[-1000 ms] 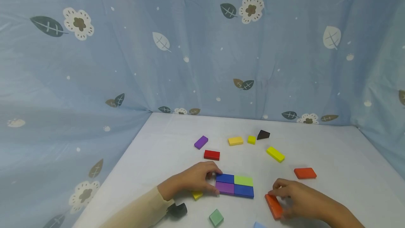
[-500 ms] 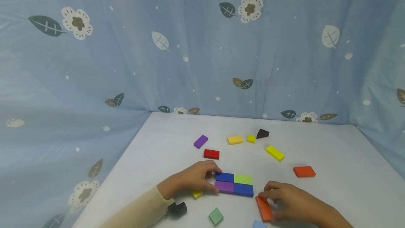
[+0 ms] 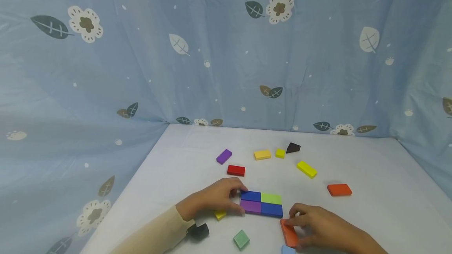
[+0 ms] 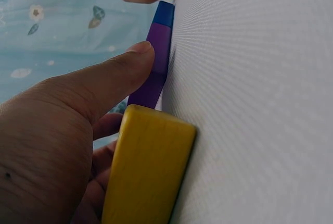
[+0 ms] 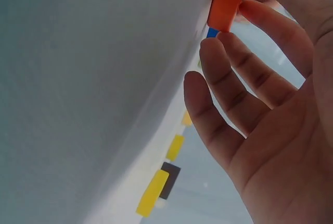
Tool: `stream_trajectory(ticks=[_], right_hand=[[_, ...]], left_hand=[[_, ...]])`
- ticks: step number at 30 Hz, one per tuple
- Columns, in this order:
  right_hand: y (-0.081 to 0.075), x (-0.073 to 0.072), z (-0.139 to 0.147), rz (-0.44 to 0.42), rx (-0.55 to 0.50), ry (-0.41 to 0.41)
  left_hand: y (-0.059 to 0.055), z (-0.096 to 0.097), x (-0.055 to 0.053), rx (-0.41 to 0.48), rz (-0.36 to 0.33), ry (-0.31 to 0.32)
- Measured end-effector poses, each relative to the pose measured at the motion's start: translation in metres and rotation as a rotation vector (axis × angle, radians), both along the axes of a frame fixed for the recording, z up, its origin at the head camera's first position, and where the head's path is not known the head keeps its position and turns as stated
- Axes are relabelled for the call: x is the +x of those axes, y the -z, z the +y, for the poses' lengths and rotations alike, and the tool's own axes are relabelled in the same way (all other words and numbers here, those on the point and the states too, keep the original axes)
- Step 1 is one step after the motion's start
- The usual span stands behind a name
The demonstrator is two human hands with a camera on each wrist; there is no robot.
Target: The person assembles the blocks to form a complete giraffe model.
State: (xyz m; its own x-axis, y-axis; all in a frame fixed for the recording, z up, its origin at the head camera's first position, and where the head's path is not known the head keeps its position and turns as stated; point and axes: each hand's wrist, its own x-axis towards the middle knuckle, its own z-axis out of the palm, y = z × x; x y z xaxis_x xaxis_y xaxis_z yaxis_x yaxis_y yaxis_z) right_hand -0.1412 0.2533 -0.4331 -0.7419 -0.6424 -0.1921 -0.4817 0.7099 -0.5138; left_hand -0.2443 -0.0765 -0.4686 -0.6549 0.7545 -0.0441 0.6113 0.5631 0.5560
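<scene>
In the head view, two blue blocks (image 3: 272, 209), a purple block (image 3: 250, 206) and a lime-green block (image 3: 271, 198) lie flat together as a rectangle. My left hand (image 3: 223, 196) holds its left end, index finger at the back corner and thumb against the purple block's side. To the right, my right hand (image 3: 316, 225) pinches an orange block (image 3: 289, 233) by its ends between fingers and thumb. That block is near the rectangle's front right corner, a gap between them. A yellow block (image 4: 148, 166) lies under my left hand, close to the left wrist camera.
A green block (image 3: 241, 240) and a light-blue block (image 3: 288, 249) lie in front. Behind are red (image 3: 236, 170), violet (image 3: 224, 156), yellow (image 3: 307, 169) and black (image 3: 293, 147) blocks. Another orange-red block (image 3: 339, 189) sits at right. A patterned curtain (image 3: 226, 50) encloses the white table (image 3: 374, 160).
My right hand has moved left with the orange block, bringing it closer to the rectangle and turning it slightly. My left hand has stayed at the rectangle's left end.
</scene>
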Motion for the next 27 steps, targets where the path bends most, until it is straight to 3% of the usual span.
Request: stream_trajectory(ticks=[9, 20, 27], right_hand=[[0.002, 0.001, -0.008, 0.022, 0.033, -0.028], [0.004, -0.003, -0.015, 0.18, 0.15, -0.077], [0.002, -0.002, -0.017, 0.13, 0.177, -0.047]], left_hand=[[-0.001, -0.001, -0.001, 0.009, 0.018, 0.011], [0.001, 0.0, -0.002, 0.0, 0.007, 0.002], [0.002, 0.0, -0.001, -0.001, -0.007, -0.012]])
